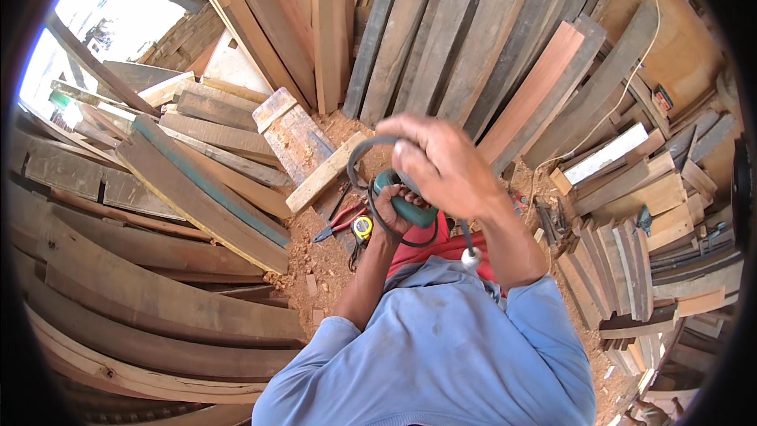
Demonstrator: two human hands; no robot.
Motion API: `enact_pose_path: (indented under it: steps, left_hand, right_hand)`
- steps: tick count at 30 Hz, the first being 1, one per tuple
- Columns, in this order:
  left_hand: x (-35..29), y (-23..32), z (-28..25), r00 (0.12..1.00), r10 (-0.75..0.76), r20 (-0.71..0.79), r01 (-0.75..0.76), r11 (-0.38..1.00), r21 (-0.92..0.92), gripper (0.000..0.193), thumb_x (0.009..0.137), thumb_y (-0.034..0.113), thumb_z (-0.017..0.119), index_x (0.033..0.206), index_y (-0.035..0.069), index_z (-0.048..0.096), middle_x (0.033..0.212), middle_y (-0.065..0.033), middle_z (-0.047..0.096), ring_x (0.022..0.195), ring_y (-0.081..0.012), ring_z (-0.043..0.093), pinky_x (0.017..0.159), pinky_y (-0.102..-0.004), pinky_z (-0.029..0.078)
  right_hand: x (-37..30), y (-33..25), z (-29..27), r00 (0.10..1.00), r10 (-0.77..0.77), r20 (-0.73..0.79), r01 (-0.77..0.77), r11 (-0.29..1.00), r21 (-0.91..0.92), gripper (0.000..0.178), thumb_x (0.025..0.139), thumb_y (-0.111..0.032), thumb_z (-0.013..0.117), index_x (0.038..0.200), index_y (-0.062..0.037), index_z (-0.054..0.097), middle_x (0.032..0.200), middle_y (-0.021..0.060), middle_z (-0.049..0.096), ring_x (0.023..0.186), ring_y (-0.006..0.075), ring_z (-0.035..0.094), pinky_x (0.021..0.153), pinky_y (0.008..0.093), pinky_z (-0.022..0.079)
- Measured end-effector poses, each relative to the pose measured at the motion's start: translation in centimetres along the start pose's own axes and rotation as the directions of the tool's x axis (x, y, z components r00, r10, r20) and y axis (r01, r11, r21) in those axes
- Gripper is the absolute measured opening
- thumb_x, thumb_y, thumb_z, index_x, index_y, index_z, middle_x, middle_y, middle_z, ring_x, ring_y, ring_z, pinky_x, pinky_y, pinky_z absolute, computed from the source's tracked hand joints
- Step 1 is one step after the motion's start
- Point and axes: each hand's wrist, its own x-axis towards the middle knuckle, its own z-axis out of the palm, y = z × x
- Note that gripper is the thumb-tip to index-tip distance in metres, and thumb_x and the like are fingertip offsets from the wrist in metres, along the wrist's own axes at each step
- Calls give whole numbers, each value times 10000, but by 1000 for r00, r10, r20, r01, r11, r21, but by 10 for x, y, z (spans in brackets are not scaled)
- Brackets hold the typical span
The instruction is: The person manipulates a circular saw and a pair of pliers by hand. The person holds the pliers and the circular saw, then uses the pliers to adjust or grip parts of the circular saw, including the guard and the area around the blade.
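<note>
My left hand (389,212) is wrapped round a green handheld power tool (415,214), whose exact kind I cannot make out. A dark electric cord (352,159) loops round the tool. Above it, my right hand (449,166) grips the cord where the loop passes its fingers; this hand is slightly blurred and partly covers the tool. On the right, the cord hangs down to a white plug-like end (471,258) over my lap. Close to my left hand, red-handled pliers (347,218) and a yellow tape measure (362,226) lie among wood shavings.
Just beyond my hands, a short wooden batten (327,174) lies across a worn plank (288,130). Long boards (465,40) lean upright at the back. Stacked planks (173,292) fill the left side; offcuts (619,256) crowd the right. A thin pale cable (631,79) runs down the right.
</note>
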Motion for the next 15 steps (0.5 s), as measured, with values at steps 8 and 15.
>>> enact_pose_path:
  steps: [8,15]
  left_hand:
    - [-5,4,-31,993,-55,101,50,997,53,152,803,178,645,773,76,536,686,-37,531,655,-192,554,671,-355,506]
    - [-19,6,-32,995,-75,59,72,996,62,127,781,134,645,841,47,575,693,-52,561,607,-192,564,605,-340,517]
  right_hand:
    - [48,64,-62,924,231,-305,-355,817,-454,291,926,-127,501,1154,-14,640,933,200,699,926,369,672,842,459,503]
    - [29,228,-73,808,411,-422,-583,664,-469,240,919,-148,561,1096,-57,695,1023,212,698,971,396,667,865,484,520]
